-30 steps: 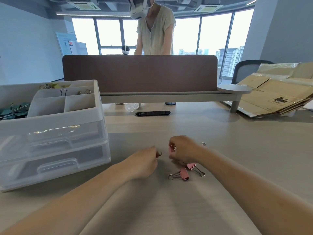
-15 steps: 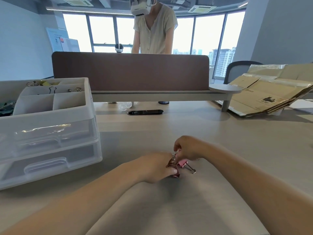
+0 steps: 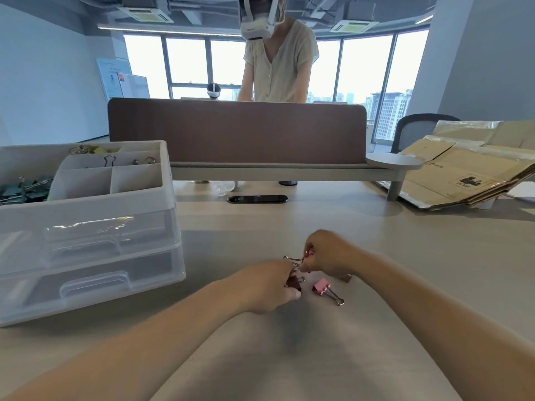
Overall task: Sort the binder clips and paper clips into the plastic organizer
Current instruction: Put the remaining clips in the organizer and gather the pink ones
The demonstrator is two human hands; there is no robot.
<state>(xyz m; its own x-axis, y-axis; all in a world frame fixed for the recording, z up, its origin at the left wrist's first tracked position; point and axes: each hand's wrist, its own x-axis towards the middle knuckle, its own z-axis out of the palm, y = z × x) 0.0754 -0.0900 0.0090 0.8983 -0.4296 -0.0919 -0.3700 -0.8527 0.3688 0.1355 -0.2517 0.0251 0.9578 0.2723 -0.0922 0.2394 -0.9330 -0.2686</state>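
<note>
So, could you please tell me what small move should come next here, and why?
Probably pick up the loose pink binder clip before going to the plastic organizer. The left hand grips a dark red clip, the right hand pinches a second clip, and that pink one lies on the table just beside them.

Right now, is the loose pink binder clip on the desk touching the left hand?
Apart. The head view shows a strip of bare desk between the loose pink binder clip and the left hand, which grips another clip.
</note>
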